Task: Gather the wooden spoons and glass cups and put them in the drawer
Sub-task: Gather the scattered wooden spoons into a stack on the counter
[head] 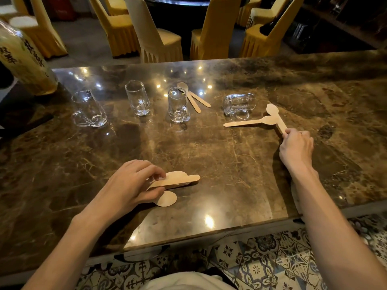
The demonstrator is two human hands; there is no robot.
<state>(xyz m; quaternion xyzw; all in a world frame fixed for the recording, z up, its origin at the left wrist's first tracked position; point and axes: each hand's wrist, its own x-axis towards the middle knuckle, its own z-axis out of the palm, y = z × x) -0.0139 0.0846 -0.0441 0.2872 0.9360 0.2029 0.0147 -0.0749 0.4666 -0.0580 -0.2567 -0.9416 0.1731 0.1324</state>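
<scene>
On the brown marble table (209, 155), my left hand (129, 185) pinches a small bundle of wooden spoons (178, 180) near the front edge. My right hand (296, 147) grips the handle of another wooden spoon (276, 117), whose bowl lies across a loose spoon (247, 122). Two more spoons (194, 97) lie behind an upright glass cup (178, 105). Two other glass cups (138, 98) (88, 108) stand further left. A fourth cup (238, 105) lies on its side near the right spoons. No drawer is visible.
A large labelled bottle (23, 59) stands at the table's far left. Yellow-covered chairs (157, 30) line the far side. Patterned floor tiles (261, 264) show below the table's near edge.
</scene>
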